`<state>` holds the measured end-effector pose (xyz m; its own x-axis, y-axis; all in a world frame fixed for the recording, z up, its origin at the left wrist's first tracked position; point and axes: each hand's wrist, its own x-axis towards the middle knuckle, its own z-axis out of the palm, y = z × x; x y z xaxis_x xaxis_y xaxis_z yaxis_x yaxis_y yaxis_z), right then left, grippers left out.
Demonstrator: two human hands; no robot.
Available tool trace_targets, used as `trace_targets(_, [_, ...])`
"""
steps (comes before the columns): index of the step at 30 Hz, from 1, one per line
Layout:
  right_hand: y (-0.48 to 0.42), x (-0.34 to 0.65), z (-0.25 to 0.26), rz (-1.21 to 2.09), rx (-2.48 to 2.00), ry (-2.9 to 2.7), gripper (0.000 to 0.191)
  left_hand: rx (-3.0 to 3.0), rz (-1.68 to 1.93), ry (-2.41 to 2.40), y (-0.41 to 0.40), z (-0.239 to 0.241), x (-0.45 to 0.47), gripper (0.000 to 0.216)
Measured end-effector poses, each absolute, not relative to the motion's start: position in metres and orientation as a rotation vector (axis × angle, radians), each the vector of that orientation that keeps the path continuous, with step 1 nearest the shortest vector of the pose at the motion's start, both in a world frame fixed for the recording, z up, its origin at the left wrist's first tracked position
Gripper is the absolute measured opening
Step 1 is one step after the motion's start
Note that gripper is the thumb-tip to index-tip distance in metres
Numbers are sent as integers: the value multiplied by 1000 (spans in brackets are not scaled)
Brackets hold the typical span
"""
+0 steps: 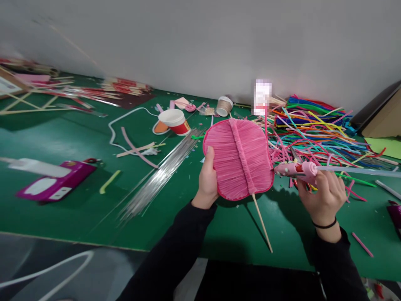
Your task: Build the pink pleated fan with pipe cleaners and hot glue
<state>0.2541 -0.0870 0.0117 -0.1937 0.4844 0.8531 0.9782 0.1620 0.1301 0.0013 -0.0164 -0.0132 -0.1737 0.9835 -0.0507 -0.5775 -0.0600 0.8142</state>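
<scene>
My left hand (207,179) grips a pink hand fan (228,163) by its left edge, thumb on the front face. The fan has a raised pink strip down its middle and a thin wooden stick (262,221) as its handle, pointing down. Along its right rim runs a pink pipe cleaner (266,129) whose free end stands up past the fan. A pink hot glue gun (296,169) is held in my right hand (326,194), its nozzle at the fan's right edge. From the gun's back sticks a long clear glue stick (360,170).
Colourful pipe cleaners (319,125) lie heaped at the back right. Thin metal wires (159,175) spread left of the fan. A paper cup (175,121) and a smaller cup (224,105) stand behind. A purple item (56,184) lies left on the green table (125,234).
</scene>
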Motion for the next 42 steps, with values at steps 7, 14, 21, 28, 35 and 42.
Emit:
trace_targets(7, [-87,256,12,-957,-1406,-1767,20,666,1566,847,-16,-14,1,49])
trace_targets(14, [-86,258,13,-982,-1388,-1763,22,683,1587,869,-16,-15,0,51])
trace_targets(21, [-86,259,13,-970,-1367,-1788,20,670,1595,871,-14,-9,1,52])
trace_targets(28, [-86,257,13,-959,-1351,-1782,17,647,1601,867,-14,-9,2,48])
trace_targets(35, [-86,257,12,-964,-1355,-1775,17,668,1626,891,-15,-14,0,48])
trace_targets(42, [-86,257,10,-953,-1372,-1755,17,683,1627,887,-16,-13,1,48])
